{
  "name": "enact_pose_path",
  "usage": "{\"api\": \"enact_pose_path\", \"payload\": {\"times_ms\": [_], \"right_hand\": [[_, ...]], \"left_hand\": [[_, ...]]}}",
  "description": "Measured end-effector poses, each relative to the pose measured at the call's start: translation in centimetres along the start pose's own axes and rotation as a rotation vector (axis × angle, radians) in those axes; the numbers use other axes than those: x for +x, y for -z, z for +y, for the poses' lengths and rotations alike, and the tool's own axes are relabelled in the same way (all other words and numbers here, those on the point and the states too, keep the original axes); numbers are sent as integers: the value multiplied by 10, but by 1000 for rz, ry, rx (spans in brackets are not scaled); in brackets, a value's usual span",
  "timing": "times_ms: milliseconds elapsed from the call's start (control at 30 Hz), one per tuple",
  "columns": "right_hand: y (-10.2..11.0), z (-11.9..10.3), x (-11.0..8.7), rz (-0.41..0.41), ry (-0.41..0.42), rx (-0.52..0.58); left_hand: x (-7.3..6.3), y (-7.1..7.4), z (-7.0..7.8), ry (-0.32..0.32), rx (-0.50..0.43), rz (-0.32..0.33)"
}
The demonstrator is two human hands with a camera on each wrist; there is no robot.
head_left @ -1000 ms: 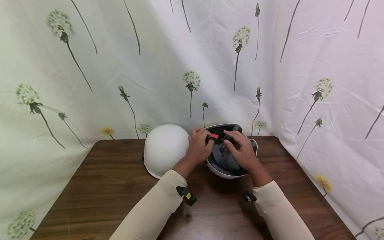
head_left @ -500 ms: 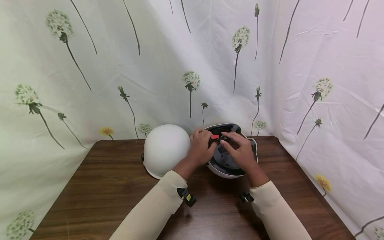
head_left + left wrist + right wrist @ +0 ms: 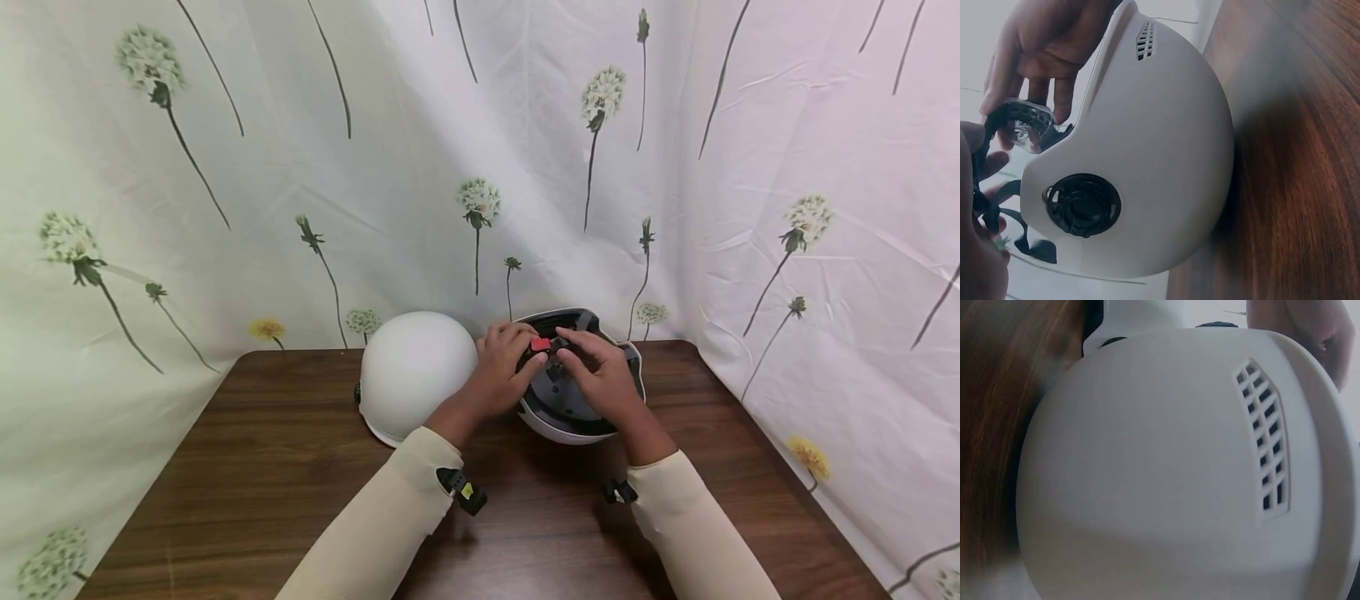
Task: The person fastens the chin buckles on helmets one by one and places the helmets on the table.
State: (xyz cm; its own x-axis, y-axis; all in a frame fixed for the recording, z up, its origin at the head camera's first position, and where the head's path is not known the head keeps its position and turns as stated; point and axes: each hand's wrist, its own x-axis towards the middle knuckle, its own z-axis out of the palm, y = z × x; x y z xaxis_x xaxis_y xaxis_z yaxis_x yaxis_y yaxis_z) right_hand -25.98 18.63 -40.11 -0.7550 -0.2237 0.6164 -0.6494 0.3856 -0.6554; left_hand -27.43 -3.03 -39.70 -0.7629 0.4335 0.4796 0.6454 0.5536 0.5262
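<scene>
A white helmet (image 3: 558, 432) lies upside down on the table, its black lining (image 3: 562, 404) facing up. Over its opening my left hand (image 3: 498, 365) grips the black chin strap (image 3: 980, 153) beside a red buckle piece (image 3: 540, 343). Facing it, my right hand (image 3: 603, 379) holds the strap's other part, with fingers around a clear chin cup (image 3: 1027, 122). A round black knob (image 3: 1083, 205) and a loose strap loop (image 3: 1025, 244) show on the helmet's side. In the right wrist view the helmet shell (image 3: 1160, 456) covers most of the right hand.
A second white helmet (image 3: 416, 379), dome up, stands just left of my left hand. The brown wooden table (image 3: 285, 475) runs back to a flower-printed white curtain (image 3: 405, 208), which also hangs along both sides.
My right hand has moved slightly left, bringing its strap part close to the red buckle piece. My left hand keeps its grip, with the red piece shifting a little. Both helmets stay in place.
</scene>
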Motion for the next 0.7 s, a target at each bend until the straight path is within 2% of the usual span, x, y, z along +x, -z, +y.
{"api": "enact_pose_path", "payload": {"times_ms": [133, 267, 400, 567, 700], "right_hand": [[2, 1, 1, -33, -12, -10], [4, -3, 2, -43, -91, 0], [6, -6, 5, -43, -154, 58], [7, -6, 7, -51, -152, 134], [7, -4, 7, -64, -160, 134]], "left_hand": [[0, 0, 0, 6, -36, 20], [-1, 0, -1, -2, -59, 57], [-1, 0, -3, -19, -71, 84], [1, 2, -2, -15, -90, 124], [2, 4, -3, -8, -115, 138]]}}
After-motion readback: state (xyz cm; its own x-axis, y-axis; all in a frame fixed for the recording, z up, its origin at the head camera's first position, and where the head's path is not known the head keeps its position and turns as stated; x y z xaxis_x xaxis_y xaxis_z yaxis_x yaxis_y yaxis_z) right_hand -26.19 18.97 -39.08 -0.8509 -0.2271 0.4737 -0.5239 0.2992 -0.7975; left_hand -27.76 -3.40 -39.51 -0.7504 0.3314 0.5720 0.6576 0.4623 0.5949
